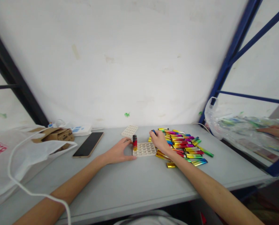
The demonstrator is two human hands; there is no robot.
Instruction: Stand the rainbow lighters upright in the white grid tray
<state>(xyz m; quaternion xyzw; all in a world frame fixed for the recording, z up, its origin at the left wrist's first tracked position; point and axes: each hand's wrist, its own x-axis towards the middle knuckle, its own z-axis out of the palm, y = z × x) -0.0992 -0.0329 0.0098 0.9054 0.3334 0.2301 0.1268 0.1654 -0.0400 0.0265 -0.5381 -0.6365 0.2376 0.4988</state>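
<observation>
A cream tray [145, 150] with rows of round pockets lies on the grey table. At its left end, lighters [135, 144] with black tops and red-yellow bodies stand upright; I cannot tell how many. My left hand [120, 151] is around the tray's left end, thumb and fingers apart, beside the standing lighters. Over the tray's right end, my right hand [160, 141] is closed on a lighter [153, 132], of which only a dark blue end shows. Just right of this hand spreads a pile of shiny metallic lighters [183, 145] in gold, red, purple, green and blue.
A second cream tray [129, 131] lies behind, near the wall. To the left are a phone [89, 145], a cardboard box [59, 135], a white plastic bag [24, 156] and a white cable [36, 194]. At the right, another person's hand [275, 132] is beyond the blue frame [228, 62].
</observation>
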